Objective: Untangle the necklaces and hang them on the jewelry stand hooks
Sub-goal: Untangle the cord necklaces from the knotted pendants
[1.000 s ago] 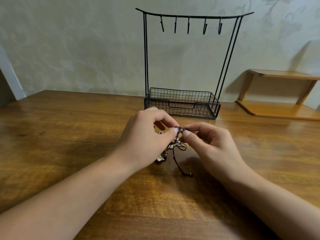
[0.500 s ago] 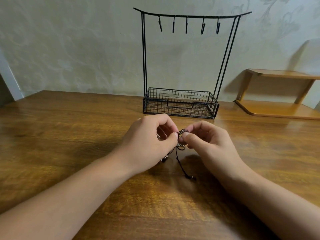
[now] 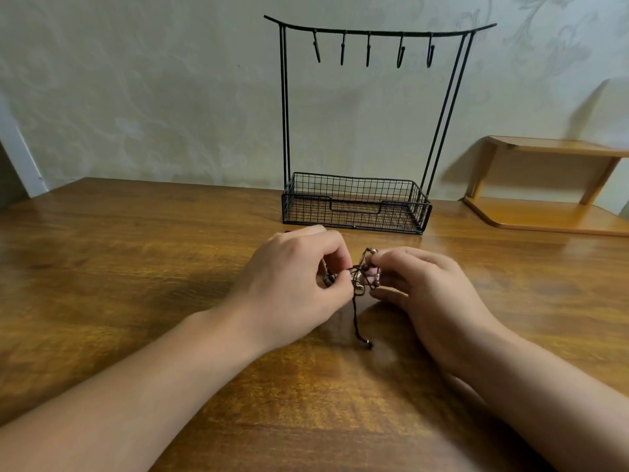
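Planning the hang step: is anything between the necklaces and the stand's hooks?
Nothing visible. The tangled necklaces, pinched by the left hand and right hand, sit in front of the jewelry stand; its five hooks hang bare, with open air between.

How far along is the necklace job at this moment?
Done: nothing hung; all five hooks on the jewelry stand are bare. In hand: the left hand and right hand each pinch part of the tangled necklaces just above the table, one cord end dangling. Left: separating the tangle and hanging every necklace.
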